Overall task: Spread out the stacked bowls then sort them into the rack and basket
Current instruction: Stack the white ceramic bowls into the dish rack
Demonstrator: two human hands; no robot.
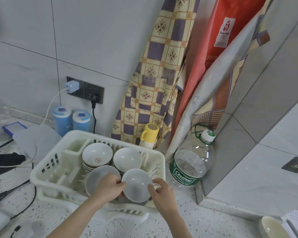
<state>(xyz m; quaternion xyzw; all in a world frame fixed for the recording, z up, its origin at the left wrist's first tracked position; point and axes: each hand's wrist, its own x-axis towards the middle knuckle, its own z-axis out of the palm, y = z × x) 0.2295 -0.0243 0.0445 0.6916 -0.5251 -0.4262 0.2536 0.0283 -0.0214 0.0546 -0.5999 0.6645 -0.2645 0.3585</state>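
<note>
Over the rack (46, 170), both hands' fingers (120, 183) pinched on a grey bowl's (136, 185) opposite rims.

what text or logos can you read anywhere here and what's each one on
"C'estbon": green label of the water bottle; the smaller line beneath is too blurred to read for certain.
"2008": red banner.
"Beijing 2008" with rings: white emblem patch on that banner; its small print is unreadable.
Red mark inside one bowl: too small to read.

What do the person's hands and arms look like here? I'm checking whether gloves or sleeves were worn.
Both the left hand and the right hand are bare, with no gloves. The forearms are uncovered as far as the frame shows, no sleeves visible. No rings, watch or bracelets show.
</note>
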